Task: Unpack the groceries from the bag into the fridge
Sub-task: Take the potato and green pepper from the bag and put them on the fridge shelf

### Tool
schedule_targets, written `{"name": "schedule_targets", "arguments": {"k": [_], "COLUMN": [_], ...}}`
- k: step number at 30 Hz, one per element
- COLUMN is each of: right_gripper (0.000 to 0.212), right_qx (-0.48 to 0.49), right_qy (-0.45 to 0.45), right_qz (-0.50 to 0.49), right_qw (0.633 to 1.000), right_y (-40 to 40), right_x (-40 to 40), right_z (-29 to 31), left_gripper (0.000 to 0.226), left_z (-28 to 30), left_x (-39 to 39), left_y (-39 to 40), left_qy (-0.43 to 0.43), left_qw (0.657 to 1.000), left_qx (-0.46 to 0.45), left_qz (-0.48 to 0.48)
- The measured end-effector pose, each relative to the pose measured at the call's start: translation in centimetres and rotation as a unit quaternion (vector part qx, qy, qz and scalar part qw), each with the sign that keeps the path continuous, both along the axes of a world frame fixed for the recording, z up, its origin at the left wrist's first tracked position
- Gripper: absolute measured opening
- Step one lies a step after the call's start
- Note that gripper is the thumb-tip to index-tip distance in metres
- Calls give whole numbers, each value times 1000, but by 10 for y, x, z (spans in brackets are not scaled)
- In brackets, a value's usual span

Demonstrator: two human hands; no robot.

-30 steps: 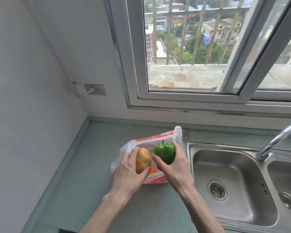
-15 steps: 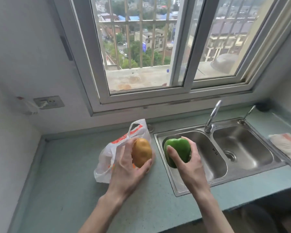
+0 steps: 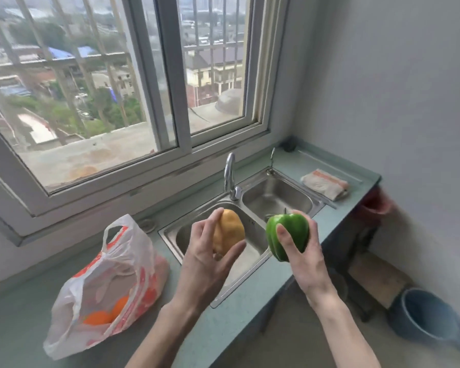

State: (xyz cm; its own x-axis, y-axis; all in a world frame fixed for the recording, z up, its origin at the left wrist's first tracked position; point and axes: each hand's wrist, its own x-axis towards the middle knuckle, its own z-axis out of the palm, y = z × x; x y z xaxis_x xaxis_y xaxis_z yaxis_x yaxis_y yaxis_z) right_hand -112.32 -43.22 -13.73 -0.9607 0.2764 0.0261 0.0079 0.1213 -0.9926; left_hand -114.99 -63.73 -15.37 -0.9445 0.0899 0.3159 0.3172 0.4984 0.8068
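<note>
My left hand (image 3: 207, 264) grips a yellow-brown potato (image 3: 230, 231) in the air above the left sink basin. My right hand (image 3: 303, 258) holds a green bell pepper (image 3: 290, 235), fingers curled round it, above the sink's front edge. The white and red plastic bag (image 3: 109, 285) lies on the counter to the left, apart from both hands. Two orange fruits (image 3: 104, 314) show through its wall. No fridge is in view.
A steel double sink (image 3: 276, 192) with a tap (image 3: 230, 173) sits under the barred window. A folded cloth (image 3: 324, 183) lies at the counter's right end. The counter (image 3: 19, 325) ends at the right; a blue bucket (image 3: 425, 317) stands on the floor by the wall.
Both hands have lifted the potato and the pepper away from the bag and carried them right, over the sink. The view has swung right; the bag now lies at the lower left.
</note>
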Motion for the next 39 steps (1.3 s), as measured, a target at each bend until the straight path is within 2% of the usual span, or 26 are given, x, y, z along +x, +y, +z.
{"name": "schedule_targets", "arguments": {"k": [8, 13, 17, 24, 28, 32, 39], "right_gripper": [41, 49, 54, 36, 47, 39, 46], "right_qx": [-8, -12, -27, -82, -53, -52, -45], "right_qy": [38, 53, 48, 47, 63, 82, 80], "right_qz": [-98, -162, -215, -268, -309, -344, -416], "right_qw": [994, 985, 975, 959, 947, 934, 905], "right_y": [112, 182, 241, 335, 384, 422, 478], "right_x": [48, 91, 125, 182, 213, 245, 289], "right_z": [9, 15, 16, 9, 8, 14, 10], "left_gripper": [67, 76, 72, 69, 67, 63, 67], "left_z": [15, 24, 27, 20, 17, 21, 27], "left_x": [15, 33, 49, 88, 115, 139, 157], "left_y": [127, 206, 269, 380, 436, 483, 561], "left_qy": [16, 18, 9, -10, -26, -36, -29], "left_qw": [996, 990, 980, 961, 946, 931, 901], "left_qx": [13, -2, 9, 23, 29, 19, -4], "left_qz": [-90, -143, -198, -275, -322, -363, -433]}}
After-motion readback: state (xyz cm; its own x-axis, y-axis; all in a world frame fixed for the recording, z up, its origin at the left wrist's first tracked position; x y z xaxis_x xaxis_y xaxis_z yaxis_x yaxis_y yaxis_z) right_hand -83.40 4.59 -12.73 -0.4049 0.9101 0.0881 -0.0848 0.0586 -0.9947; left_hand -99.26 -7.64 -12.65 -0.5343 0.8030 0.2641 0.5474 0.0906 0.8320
